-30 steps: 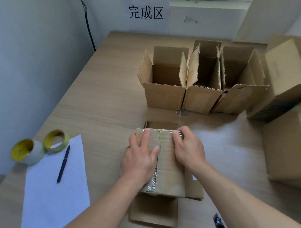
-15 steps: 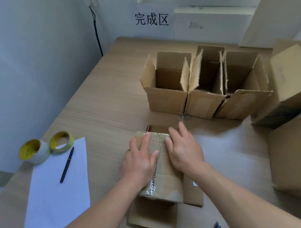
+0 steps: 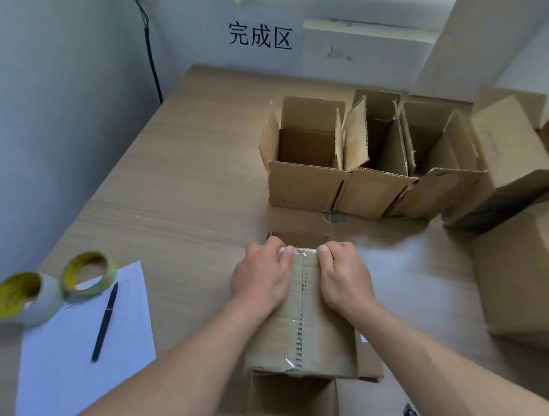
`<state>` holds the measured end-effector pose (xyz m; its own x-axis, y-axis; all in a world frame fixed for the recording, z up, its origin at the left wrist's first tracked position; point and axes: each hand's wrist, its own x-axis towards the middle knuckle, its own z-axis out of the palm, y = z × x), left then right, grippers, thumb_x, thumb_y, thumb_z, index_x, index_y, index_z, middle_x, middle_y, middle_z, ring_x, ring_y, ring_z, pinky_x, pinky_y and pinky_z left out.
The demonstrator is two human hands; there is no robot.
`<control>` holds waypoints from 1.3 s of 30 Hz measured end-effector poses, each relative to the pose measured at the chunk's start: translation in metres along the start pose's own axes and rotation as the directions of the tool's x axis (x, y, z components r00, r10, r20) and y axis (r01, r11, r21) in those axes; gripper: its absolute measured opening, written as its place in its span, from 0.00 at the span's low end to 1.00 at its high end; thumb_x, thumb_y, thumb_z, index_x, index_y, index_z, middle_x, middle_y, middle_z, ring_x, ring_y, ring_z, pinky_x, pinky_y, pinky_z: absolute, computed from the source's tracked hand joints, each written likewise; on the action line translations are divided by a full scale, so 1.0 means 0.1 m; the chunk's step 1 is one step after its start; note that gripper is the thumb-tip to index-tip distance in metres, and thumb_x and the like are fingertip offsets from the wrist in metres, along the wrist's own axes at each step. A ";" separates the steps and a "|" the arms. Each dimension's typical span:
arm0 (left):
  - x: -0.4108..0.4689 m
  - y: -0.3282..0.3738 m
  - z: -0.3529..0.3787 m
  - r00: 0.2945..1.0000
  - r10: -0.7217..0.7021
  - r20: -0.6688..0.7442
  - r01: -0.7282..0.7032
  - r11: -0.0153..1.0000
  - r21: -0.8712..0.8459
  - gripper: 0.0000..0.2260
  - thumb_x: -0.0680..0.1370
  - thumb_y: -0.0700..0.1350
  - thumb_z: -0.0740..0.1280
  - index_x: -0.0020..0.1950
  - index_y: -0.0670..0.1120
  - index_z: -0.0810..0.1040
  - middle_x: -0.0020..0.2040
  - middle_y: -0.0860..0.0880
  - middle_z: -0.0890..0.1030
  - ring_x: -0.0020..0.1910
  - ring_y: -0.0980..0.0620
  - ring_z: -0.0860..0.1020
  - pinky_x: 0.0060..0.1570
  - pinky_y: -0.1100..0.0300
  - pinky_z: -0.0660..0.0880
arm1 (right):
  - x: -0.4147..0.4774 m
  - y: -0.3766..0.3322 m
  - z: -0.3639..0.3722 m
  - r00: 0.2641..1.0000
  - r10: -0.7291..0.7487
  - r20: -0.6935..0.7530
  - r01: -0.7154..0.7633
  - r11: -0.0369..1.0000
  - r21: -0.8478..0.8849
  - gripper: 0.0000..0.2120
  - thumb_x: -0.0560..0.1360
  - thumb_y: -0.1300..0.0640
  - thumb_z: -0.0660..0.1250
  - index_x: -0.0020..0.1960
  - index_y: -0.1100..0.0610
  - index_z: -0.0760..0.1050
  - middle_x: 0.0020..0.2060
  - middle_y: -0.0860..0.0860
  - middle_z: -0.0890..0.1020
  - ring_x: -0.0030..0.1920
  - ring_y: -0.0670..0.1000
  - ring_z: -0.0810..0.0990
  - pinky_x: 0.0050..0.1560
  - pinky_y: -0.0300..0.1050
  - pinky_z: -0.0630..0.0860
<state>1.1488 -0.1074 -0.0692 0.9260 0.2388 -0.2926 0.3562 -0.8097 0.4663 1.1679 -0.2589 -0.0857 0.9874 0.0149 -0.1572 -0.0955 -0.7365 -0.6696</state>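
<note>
Brown box [image 3: 305, 325], yellow-cored tape rolls [image 3: 88, 273]

Wall sign [image 3: 260, 36]: 完成区, black characters on white, fixed to the rear wall [image 3: 369, 5].
Closed carton [image 3: 510, 143], right side: faint print, too blurred to read.

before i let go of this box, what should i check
1. Tape runs the full centre seam of the box: ok.
2. Left hand and right hand press the far tape end over the edge: ok.
3. Near tape end lies flat: not ok, it looks wrinkled.
4. Tape stuck to the far wall: cannot tell, hidden.
5. Tape rolls close on the left: ok.
</note>
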 end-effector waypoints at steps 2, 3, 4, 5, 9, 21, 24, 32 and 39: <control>0.07 -0.07 0.02 0.999 -0.033 -0.035 0.029 0.995 -0.096 0.15 0.82 0.60 0.52 0.47 0.52 0.71 0.53 0.45 0.76 0.53 0.39 0.77 0.47 0.53 0.70 | 0.00 -0.01 0.01 1.000 -0.010 -0.018 0.010 1.000 0.017 0.16 0.83 0.52 0.53 0.40 0.51 0.72 0.42 0.47 0.77 0.50 0.45 0.71 0.45 0.41 0.62; 0.10 -0.08 0.02 0.998 -0.034 -0.052 0.027 0.992 -0.122 0.15 0.83 0.59 0.52 0.43 0.52 0.68 0.51 0.45 0.77 0.51 0.39 0.76 0.44 0.53 0.69 | -0.01 -0.02 0.00 1.000 -0.007 -0.029 0.008 1.000 0.016 0.16 0.83 0.53 0.53 0.40 0.52 0.72 0.40 0.46 0.77 0.49 0.45 0.71 0.44 0.42 0.62; 0.13 -0.08 0.03 0.998 -0.029 -0.064 0.020 0.990 -0.136 0.16 0.83 0.58 0.51 0.40 0.52 0.65 0.50 0.45 0.77 0.50 0.40 0.76 0.42 0.53 0.68 | -0.02 -0.02 -0.01 0.999 0.003 -0.039 -0.002 1.000 0.015 0.16 0.83 0.53 0.54 0.40 0.54 0.73 0.39 0.45 0.77 0.47 0.46 0.71 0.44 0.43 0.62; 0.14 -0.08 0.02 0.997 -0.023 -0.072 0.013 0.989 -0.144 0.16 0.83 0.58 0.51 0.38 0.52 0.63 0.49 0.46 0.78 0.49 0.40 0.76 0.41 0.54 0.66 | -0.02 -0.03 -0.02 0.999 0.014 -0.046 -0.013 1.000 0.018 0.16 0.83 0.53 0.54 0.40 0.54 0.73 0.38 0.45 0.77 0.46 0.48 0.72 0.44 0.45 0.63; 0.14 -0.09 0.02 0.997 -0.032 -0.076 0.017 0.980 -0.196 0.16 0.83 0.56 0.51 0.39 0.49 0.64 0.48 0.46 0.79 0.50 0.41 0.76 0.42 0.53 0.67 | 0.00 -0.01 0.00 0.997 0.049 -0.056 -0.047 0.998 0.032 0.16 0.83 0.51 0.54 0.40 0.55 0.72 0.37 0.47 0.78 0.43 0.52 0.74 0.43 0.49 0.68; -0.98 -0.53 0.29 1.000 -0.030 -0.008 0.023 0.891 -0.454 0.32 0.80 0.62 0.55 0.81 0.55 0.47 0.78 0.57 0.60 0.75 0.54 0.62 0.68 0.64 0.59 | 0.03 0.03 0.03 0.995 0.055 -0.081 -0.058 0.998 -0.029 0.18 0.82 0.46 0.51 0.41 0.55 0.69 0.37 0.48 0.77 0.44 0.56 0.74 0.48 0.53 0.71; -1.11 -0.50 0.41 0.972 -0.128 -0.195 0.033 0.903 -0.429 0.25 0.81 0.61 0.53 0.77 0.56 0.61 0.68 0.56 0.76 0.65 0.48 0.75 0.61 0.56 0.72 | 0.02 0.02 0.01 0.998 0.038 -0.055 -0.037 0.999 0.023 0.18 0.83 0.48 0.51 0.43 0.56 0.71 0.39 0.49 0.78 0.47 0.57 0.75 0.45 0.50 0.68; -1.13 -0.40 0.44 0.924 -0.164 -0.346 0.007 0.911 -0.412 0.25 0.76 0.57 0.50 0.67 0.51 0.75 0.55 0.48 0.84 0.54 0.39 0.79 0.50 0.52 0.73 | -0.49 0.13 -0.14 0.998 0.008 0.069 -0.009 1.000 0.016 0.32 0.77 0.33 0.50 0.78 0.38 0.45 0.77 0.51 0.57 0.73 0.60 0.64 0.70 0.61 0.64; -1.17 -0.44 0.37 0.958 0.024 -0.287 -0.099 0.963 -0.250 0.32 0.77 0.62 0.52 0.79 0.53 0.59 0.71 0.49 0.75 0.64 0.42 0.76 0.59 0.53 0.72 | -1.00 0.31 0.06 0.991 -0.116 0.065 0.111 0.991 0.075 0.28 0.80 0.40 0.56 0.76 0.35 0.49 0.71 0.48 0.68 0.67 0.51 0.70 0.63 0.49 0.67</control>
<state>1.0204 -0.1190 -0.0866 0.9312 0.3633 -0.0293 0.2828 -0.6695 0.6868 1.0654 -0.2794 -0.0946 0.9815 0.1446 -0.1254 0.0058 -0.6772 -0.7358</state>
